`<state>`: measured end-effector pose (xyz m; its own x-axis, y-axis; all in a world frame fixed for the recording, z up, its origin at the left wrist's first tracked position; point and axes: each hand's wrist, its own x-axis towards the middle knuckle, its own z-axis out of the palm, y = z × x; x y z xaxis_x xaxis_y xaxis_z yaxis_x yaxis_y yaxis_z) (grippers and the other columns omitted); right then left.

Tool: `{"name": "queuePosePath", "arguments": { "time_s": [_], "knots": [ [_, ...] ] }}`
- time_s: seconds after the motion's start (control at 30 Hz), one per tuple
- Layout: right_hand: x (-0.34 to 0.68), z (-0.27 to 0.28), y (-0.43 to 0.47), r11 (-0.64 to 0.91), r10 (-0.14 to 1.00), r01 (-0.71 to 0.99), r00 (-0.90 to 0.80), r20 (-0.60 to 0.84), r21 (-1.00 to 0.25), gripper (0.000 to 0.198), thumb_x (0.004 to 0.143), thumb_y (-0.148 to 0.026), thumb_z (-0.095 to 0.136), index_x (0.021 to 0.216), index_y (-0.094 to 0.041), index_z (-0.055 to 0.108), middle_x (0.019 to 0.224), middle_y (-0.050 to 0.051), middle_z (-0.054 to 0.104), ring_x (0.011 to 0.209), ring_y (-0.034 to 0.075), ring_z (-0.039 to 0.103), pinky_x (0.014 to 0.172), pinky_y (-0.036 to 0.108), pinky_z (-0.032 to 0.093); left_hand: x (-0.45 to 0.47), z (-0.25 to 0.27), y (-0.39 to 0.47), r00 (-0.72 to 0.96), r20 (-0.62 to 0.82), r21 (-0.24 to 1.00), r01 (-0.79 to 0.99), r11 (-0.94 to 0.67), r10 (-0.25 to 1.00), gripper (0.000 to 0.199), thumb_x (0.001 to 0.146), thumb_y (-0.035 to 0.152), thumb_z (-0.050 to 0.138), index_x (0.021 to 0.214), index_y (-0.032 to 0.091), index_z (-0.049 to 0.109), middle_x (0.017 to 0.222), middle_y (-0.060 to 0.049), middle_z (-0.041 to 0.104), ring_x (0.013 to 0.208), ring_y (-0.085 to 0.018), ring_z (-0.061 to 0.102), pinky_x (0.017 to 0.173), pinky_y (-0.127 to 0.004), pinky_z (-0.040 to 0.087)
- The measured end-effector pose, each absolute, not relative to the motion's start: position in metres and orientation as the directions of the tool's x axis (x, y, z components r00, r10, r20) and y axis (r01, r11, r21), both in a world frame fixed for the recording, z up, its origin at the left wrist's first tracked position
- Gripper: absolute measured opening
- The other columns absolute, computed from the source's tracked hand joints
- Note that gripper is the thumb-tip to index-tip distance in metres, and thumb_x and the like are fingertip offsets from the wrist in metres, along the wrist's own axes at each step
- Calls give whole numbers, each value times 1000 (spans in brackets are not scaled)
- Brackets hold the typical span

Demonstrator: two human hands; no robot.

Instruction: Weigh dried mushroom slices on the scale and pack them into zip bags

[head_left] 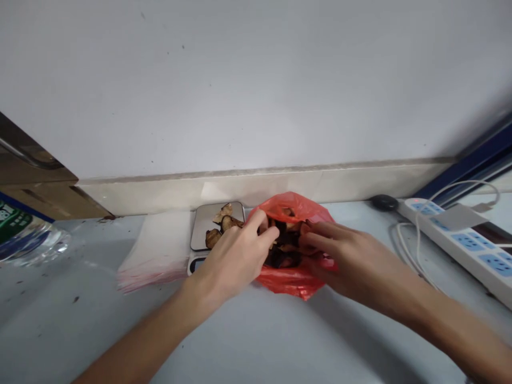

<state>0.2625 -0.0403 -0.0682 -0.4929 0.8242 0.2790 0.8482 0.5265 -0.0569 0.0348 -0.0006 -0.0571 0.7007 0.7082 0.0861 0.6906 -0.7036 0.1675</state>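
A red plastic bag (294,285) lies open between my hands, with dark brown dried pieces (286,258) inside that look like dried mushrooms. My left hand (244,250) is at the bag's left side, its fingers curled together over the opening; what they pinch is hidden. At the right rim is my right hand (344,248), its fingers bent into the bag and closed on the plastic. Left of the bag, a small kitchen scale (202,226) carries a few similar dried pieces (213,238). My left hand partly covers the scale's front and display.
A stack of clear zip bags (160,248) lies left of the scale. A plastic bottle (28,234) is at the far left. To the right are a white power strip (448,232), a looping white cable (418,245) and a black mouse (384,202). A wall (256,96) stands behind.
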Motion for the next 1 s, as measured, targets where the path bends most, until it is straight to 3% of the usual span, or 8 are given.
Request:
{"name": "queuePosePath", "arguments": {
  "time_s": [0.1, 0.27, 0.5, 0.67, 0.73, 0.83, 0.93, 1.0],
  "knots": [
    [244, -74, -39, 579, 803, 811, -547, 237, -86, 24, 81, -9, 69, 101, -22, 74, 100, 7, 78, 87, 23, 73, 62, 28, 52, 33, -54, 0, 683, -61, 94, 730, -677, 728, 7, 96, 22, 64, 98, 19, 70, 93, -5, 69, 73, -23, 70, 62, -33, 48],
    [236, -79, -28, 550, 827, 832, -530, 185, -74, 44, 84, -3, 60, 121, -24, 72, 112, 10, 79, 96, 26, 74, 70, 32, 55, 30, -54, -3, 658, -183, 166, 753, -637, 730, 14, 80, 15, 77, 92, 20, 72, 96, -5, 75, 84, -29, 74, 63, -33, 48],
    [257, -68, -14, 273, 954, 950, -246, 173, -154, 21, 93, -16, 54, 94, -23, 74, 97, 6, 80, 77, 24, 74, 61, 30, 50, 29, -63, -3, 698, -171, 385, 697, -605, 695, 60, 72, 12, 79, 130, 23, 64, 127, -8, 71, 107, -32, 72, 82, -38, 57],
    [245, -63, -21, 365, 902, 906, -287, 322, -215, 18, 92, -16, 57, 90, -19, 74, 97, 10, 77, 81, 23, 72, 65, 30, 51, 26, -58, 3, 691, -106, 501, 658, -562, 715, 54, 77, 21, 83, 127, 23, 64, 127, -7, 68, 110, -28, 69, 84, -37, 57],
    [233, -62, -23, 469, 877, 837, -405, 258, -282, 21, 94, -13, 55, 87, -19, 74, 89, 7, 76, 76, 19, 69, 65, 28, 49, 24, -51, 6, 669, -95, 470, 683, -559, 737, 35, 80, 22, 81, 113, 22, 68, 118, -5, 69, 96, -24, 71, 73, -33, 54],
    [215, -63, -22, 506, 860, 817, -502, 91, -276, 23, 93, -10, 55, 84, -20, 74, 82, 4, 75, 69, 15, 65, 59, 25, 41, 21, -42, 8, 654, -105, 297, 739, -604, 749, 11, 84, 24, 77, 88, 20, 68, 98, -4, 70, 80, -22, 68, 61, -31, 44],
    [205, -66, -18, 487, 871, 862, -490, 11, -144, 18, 88, -8, 60, 83, -19, 73, 79, 4, 74, 64, 15, 60, 55, 27, 30, 14, -38, 8, 661, -130, 143, 750, -646, 739, 16, 82, 23, 76, 74, 20, 63, 76, -2, 65, 70, -21, 62, 56, -32, 34],
    [204, -67, -15, 495, 868, 863, -496, 17, -98, 20, 85, -5, 59, 81, -18, 73, 79, 5, 74, 64, 16, 59, 56, 28, 30, 10, -36, 6, 653, -173, 138, 757, -639, 737, 20, 80, 22, 75, 69, 21, 59, 66, -1, 58, 64, -20, 57, 53, -32, 30]
  ]
}}
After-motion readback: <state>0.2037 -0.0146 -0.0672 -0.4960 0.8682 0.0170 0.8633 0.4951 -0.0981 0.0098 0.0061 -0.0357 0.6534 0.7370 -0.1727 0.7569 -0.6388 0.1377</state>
